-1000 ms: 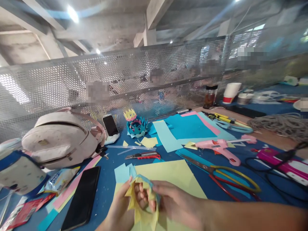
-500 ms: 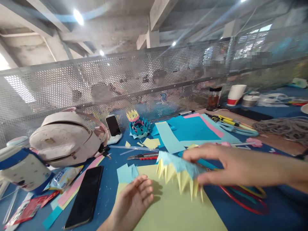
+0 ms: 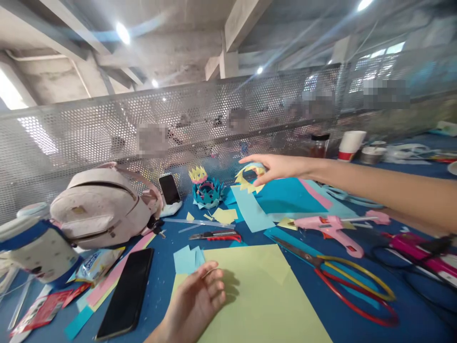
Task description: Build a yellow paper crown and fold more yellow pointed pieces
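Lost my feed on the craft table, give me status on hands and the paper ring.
Right hand out over the table, pinching the paper ring. Left hand open, resting on the yellow sheet. Paper flower just left of the ring, apart from it.

The person's right hand (image 3: 276, 166) reaches far across the blue table (image 3: 160, 281), pinching a spiky yellow-and-blue paper ring (image 3: 249, 177) in the air just right of the blue paper flower (image 3: 207, 190) with its small yellow crown. The left hand (image 3: 194, 305) rests near, fingers loosely curled, on the left edge of a large yellow sheet (image 3: 257, 300). Scissors (image 3: 335, 276) and a pink glue gun (image 3: 330, 227) lie to the right, a black phone (image 3: 124, 293) and a pale backpack (image 3: 102, 205) to the left
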